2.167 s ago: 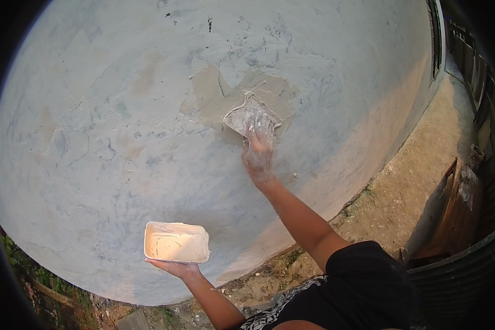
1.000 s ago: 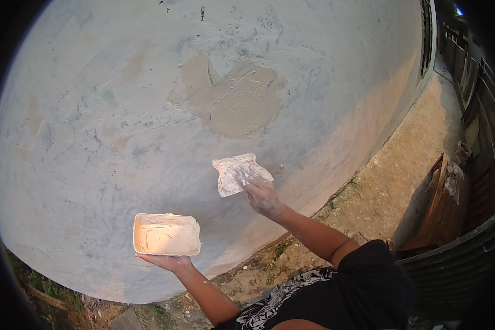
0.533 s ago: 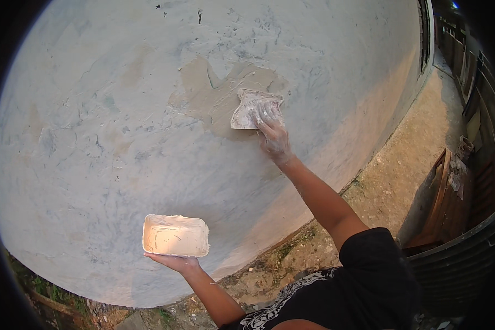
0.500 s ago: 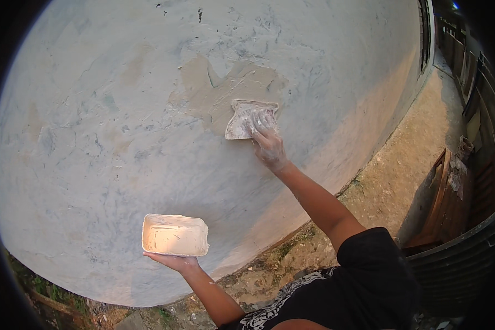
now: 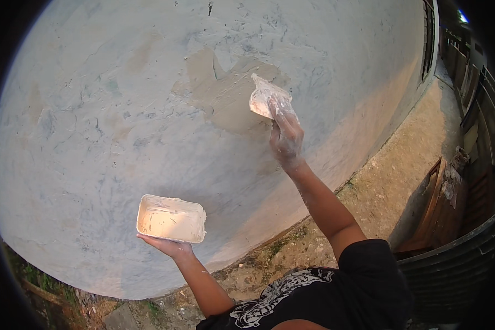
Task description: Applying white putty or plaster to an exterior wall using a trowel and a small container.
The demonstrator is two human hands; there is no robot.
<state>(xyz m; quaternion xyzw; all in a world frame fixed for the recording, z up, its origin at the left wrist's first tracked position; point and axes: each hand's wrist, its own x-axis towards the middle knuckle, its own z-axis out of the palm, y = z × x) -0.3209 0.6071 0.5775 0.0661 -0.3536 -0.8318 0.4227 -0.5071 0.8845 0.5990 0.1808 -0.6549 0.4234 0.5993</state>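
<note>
My right hand [image 5: 287, 136], smeared with white filler, grips a flat putty spreader [image 5: 263, 98] whose face is coated in the same pale paste. The spreader is tilted, at the right side of a damp beige patch [image 5: 231, 102] on the wall; whether its edge touches the wall I cannot tell. Lower and to the left, my left hand [image 5: 175, 248] supports a rectangular plastic tub [image 5: 171, 221] from beneath, its fingers partly hidden by it. Pale filler lines the tub's bottom and walls.
The large whitish wall [image 5: 104, 165] has rough, scraped spots and dark marks. A strip of bare ground [image 5: 379, 181] runs along its foot at the right. Beyond it lean a wooden piece of furniture [image 5: 432, 214] and corrugated sheeting [image 5: 456, 258]. Greenery [image 5: 44, 280] grows at lower left.
My right hand has moved right and slightly up with the spreader, which has turned from lying broad against the patch to a tilt. The tub sits slightly higher and further left in view.
</note>
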